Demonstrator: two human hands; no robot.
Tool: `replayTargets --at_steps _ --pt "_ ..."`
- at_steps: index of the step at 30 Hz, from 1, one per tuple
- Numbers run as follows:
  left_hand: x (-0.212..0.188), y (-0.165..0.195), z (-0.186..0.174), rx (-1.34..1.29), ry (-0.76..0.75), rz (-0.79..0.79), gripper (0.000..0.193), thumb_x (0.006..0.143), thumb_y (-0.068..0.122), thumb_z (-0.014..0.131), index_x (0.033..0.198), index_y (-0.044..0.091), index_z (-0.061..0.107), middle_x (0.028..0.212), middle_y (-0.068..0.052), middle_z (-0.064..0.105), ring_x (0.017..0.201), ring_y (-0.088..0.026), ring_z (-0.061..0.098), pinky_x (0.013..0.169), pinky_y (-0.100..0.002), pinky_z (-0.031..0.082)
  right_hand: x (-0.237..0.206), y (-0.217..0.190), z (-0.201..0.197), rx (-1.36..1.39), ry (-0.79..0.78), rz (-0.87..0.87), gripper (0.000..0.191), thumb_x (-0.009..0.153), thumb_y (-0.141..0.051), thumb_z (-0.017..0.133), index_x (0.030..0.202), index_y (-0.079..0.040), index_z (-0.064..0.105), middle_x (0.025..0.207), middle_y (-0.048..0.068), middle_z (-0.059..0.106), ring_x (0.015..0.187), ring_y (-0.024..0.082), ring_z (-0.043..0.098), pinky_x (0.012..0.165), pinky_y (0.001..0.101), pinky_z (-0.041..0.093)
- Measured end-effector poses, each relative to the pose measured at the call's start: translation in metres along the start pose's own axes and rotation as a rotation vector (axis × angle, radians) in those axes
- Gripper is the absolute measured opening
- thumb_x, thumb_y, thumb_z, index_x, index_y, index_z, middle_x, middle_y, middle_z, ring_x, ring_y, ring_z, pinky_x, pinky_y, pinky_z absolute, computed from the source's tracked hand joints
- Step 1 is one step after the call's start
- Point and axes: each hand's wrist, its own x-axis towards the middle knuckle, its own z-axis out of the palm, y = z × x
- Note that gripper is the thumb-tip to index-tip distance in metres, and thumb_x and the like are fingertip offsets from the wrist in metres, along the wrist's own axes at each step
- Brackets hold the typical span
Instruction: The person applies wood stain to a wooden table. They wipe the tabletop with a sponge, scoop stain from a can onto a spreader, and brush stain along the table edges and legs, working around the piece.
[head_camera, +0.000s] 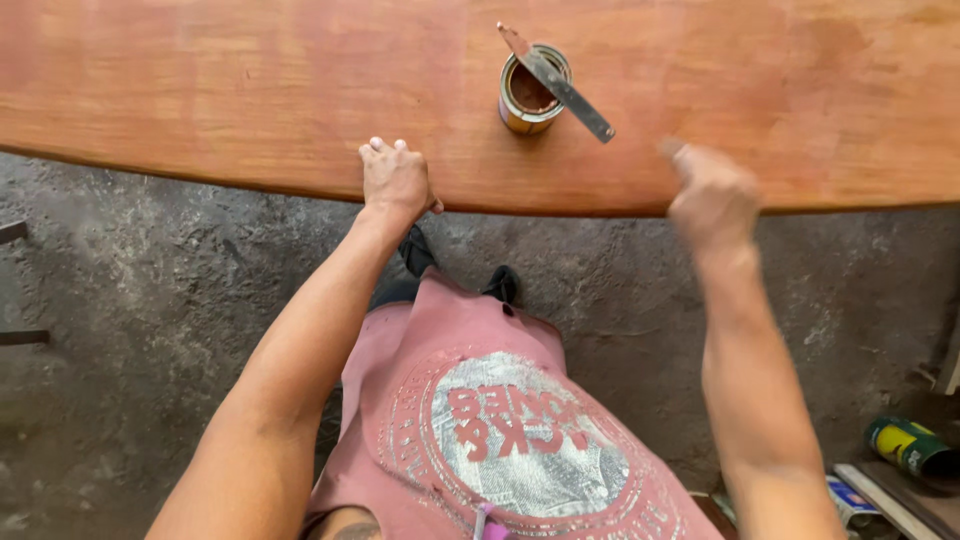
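Nearest the camera, a pink printed shirt (500, 440) is seen, with the rough concrete floor (150, 300) beneath and a green-and-yellow can (905, 445) lying at the lower right.

The left hand (395, 180) is laid knuckles-up on the near edge of the reddish wooden surface (250, 90), its grip closed loosely over the edge and holding nothing else. The right hand (712, 195) is blurred just above the same edge; whether its grip is open or closed cannot be told, nor whether anything is held in it.

Farther in, an open tin (530, 92) of brown filler stands on the wood between the two hands, well apart from both, with a flat metal blade (556, 82) resting across its rim.

For rubbing the edge well, the bracing hand is best kept planted, strokes are best run along the grain, and the tin should be kept clear of the moving arm.
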Motion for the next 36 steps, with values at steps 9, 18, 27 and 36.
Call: replayTargets --at_steps 9,18,27,36 --pt "0.000 0.000 -0.004 -0.043 -0.061 -0.002 0.073 0.053 0.057 0.095 0.099 0.002 0.081 0.114 -0.018 0.070 0.115 -0.042 0.056 0.094 -0.051 0.043 -0.042 -0.101 0.028 -0.034 -0.115 -0.176 0.037 0.089 -0.011 0.058 0.121 0.002 0.071 0.110 0.024 0.073 0.091 0.036 0.070 0.084 0.0446 0.055" --pt "0.000 0.001 -0.003 -0.003 -0.085 -0.003 0.078 0.050 0.061 0.094 0.098 0.001 0.080 0.111 -0.017 0.069 0.111 -0.041 0.055 0.090 -0.050 0.042 -0.063 -0.105 0.042 -0.087 0.083 -0.352 0.039 0.096 -0.007 0.055 0.130 0.001 0.071 0.138 0.018 0.068 0.131 0.033 0.064 0.113 0.0469 0.049" --pt "0.002 0.002 0.001 -0.010 -0.078 -0.012 0.077 0.052 0.060 0.094 0.101 0.002 0.080 0.115 -0.015 0.069 0.114 -0.040 0.056 0.091 -0.049 0.042 -0.062 -0.088 0.041 -0.029 -0.016 -0.201 0.039 0.093 -0.008 0.055 0.127 0.002 0.071 0.130 0.019 0.072 0.125 0.033 0.068 0.107 0.0457 0.052" --pt "0.002 0.001 0.000 -0.034 -0.103 -0.011 0.073 0.055 0.056 0.095 0.102 0.002 0.080 0.117 -0.017 0.069 0.117 -0.041 0.057 0.094 -0.051 0.043 -0.043 -0.085 0.006 0.109 0.032 -0.095 0.028 0.099 -0.001 0.054 0.119 -0.004 0.074 0.111 0.014 0.075 0.099 0.031 0.071 0.091 0.0421 0.056"
